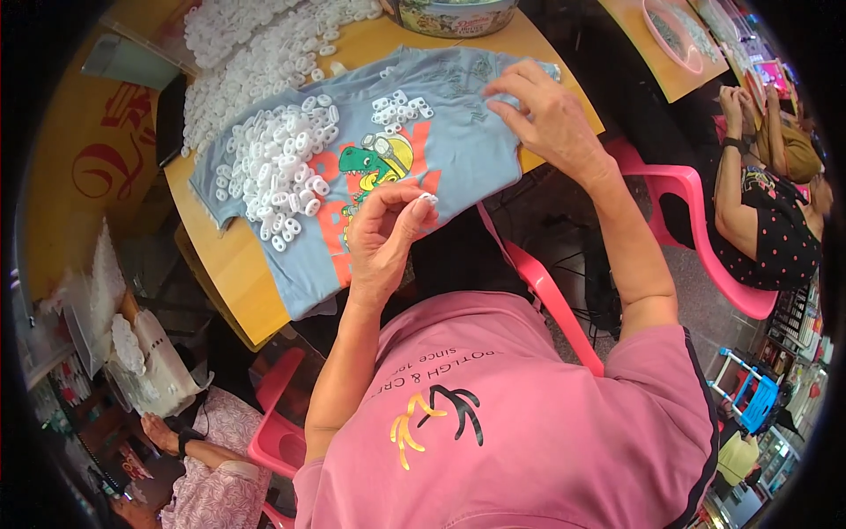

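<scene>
A light-blue T-shirt (480,163) with a dinosaur print lies spread over the yellow table. Between the thumb and fingertips of my left hand (388,236) is a small white oval plastic piece with holes (429,198), held above the shirt's near edge. My right hand (560,123) is over the shirt's far right part, thumb and fingers curved and apart, nothing visible in them. Small thin dark pieces (463,72) lie scattered beside its fingertips. A heap of white oval pieces (280,159) covers the shirt's left side. A smaller group of white pieces (402,108) sits near its middle.
More white pieces (256,53) are piled at the far left of the yellow table (251,300). A round tin (454,16) stands at the back. Pink chairs (546,286) are close by. Other people sit at left and right, near a table with a pink-rimmed tray (674,40).
</scene>
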`<state>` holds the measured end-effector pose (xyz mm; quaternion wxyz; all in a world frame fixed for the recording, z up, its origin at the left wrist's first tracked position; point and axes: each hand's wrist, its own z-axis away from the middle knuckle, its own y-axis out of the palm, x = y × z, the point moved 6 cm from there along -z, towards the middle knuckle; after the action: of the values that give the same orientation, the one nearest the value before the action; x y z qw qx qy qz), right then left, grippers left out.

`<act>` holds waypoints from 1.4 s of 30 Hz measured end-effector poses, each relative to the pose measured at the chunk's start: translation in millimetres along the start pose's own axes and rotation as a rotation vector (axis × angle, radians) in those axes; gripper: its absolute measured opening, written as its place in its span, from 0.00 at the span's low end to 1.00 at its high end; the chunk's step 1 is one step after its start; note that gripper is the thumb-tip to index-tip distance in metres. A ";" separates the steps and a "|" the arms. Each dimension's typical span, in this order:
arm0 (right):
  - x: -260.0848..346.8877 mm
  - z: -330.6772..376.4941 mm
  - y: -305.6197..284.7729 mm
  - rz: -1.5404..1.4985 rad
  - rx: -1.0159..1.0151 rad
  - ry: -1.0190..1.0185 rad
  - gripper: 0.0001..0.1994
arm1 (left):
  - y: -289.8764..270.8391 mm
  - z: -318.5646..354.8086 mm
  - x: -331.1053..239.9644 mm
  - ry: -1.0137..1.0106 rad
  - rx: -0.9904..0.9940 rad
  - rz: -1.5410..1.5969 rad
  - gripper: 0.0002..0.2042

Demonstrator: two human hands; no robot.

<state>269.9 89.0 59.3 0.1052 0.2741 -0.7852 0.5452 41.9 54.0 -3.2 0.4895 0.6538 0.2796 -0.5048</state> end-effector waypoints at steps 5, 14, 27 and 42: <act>2.9 7.9 -0.5 0.021 0.126 -0.055 0.05 | -0.2 -1.2 0.6 0.002 0.023 -0.021 0.05; 1.8 9.8 8.5 0.083 0.124 -0.021 0.06 | -1.0 -0.5 0.7 0.029 0.012 -0.009 0.05; -6.2 -2.9 12.4 0.132 0.238 -0.025 0.07 | -0.2 -1.0 -1.1 0.016 0.010 0.004 0.05; -23.5 0.9 -2.2 -0.251 0.139 0.240 0.07 | 0.7 -1.1 -3.2 -0.004 -0.040 0.024 0.06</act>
<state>290.6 95.0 49.9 0.2459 0.3095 -0.6872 0.6095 41.9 55.2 0.1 0.5091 0.6463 0.2806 -0.4944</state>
